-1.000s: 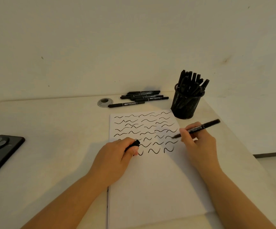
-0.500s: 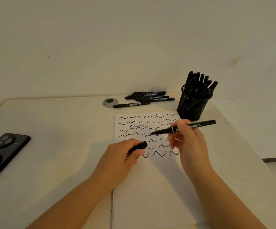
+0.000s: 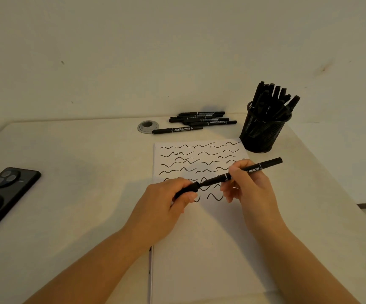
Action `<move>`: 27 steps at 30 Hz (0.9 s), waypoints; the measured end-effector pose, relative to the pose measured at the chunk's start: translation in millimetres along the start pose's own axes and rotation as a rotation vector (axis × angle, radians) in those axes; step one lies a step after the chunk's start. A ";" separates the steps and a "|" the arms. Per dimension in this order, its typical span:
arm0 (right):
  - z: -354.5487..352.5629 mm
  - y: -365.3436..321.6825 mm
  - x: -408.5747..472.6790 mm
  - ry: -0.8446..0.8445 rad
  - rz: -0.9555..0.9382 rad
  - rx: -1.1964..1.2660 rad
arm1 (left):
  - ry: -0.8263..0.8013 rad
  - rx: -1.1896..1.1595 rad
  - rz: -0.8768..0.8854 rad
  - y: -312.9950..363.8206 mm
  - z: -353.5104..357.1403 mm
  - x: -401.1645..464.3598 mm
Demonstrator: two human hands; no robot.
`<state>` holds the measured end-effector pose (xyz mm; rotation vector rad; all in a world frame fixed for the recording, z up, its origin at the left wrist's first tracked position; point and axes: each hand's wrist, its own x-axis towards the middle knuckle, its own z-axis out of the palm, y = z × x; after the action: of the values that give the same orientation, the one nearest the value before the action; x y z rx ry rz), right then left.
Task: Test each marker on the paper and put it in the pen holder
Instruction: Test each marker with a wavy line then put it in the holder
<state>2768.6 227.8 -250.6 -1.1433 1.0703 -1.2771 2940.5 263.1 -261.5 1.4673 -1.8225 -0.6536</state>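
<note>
Your right hand pinches the marker at mid-barrel over the paper, while your left hand grips the cap, whose mouth meets the marker's tip; whether it is seated cannot be told. Risk: a skewed push lets the tip smear your fingers or the sheet, and a loose cap dries the tip in the pen holder at the table's far right corner. Untested markers lie along the far edge.

One holder — five loose markers
</note>
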 end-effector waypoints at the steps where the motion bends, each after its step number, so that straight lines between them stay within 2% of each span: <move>1: -0.1 -0.5 -0.3 -0.007 -0.008 -0.006 | -0.004 0.007 0.006 0.0 -0.2 0.2; 8: 3.7 -1.9 -4.9 -0.115 -0.087 -0.126 | 0.014 0.023 0.070 1.9 0.4 -1.1; 12: 6.1 0.6 -7.7 -0.259 -0.066 -0.072 | 0.048 -0.013 0.077 4.6 -0.8 -2.7; 20: 6.0 5.3 -7.2 -0.391 -0.068 0.048 | -0.004 -0.157 0.009 5.0 -3.3 -4.6; 24: 5.9 4.0 -8.4 -0.410 -0.094 0.025 | -0.084 -0.294 -0.063 1.8 -4.2 -2.1; 27: 7.2 5.0 -7.3 -0.350 -0.131 -0.025 | -0.091 -0.303 -0.067 1.3 -5.6 1.7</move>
<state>2776.2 235.2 -254.8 -1.4137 0.7629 -1.1116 2943.8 262.0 -256.5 1.3177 -1.6601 -0.9970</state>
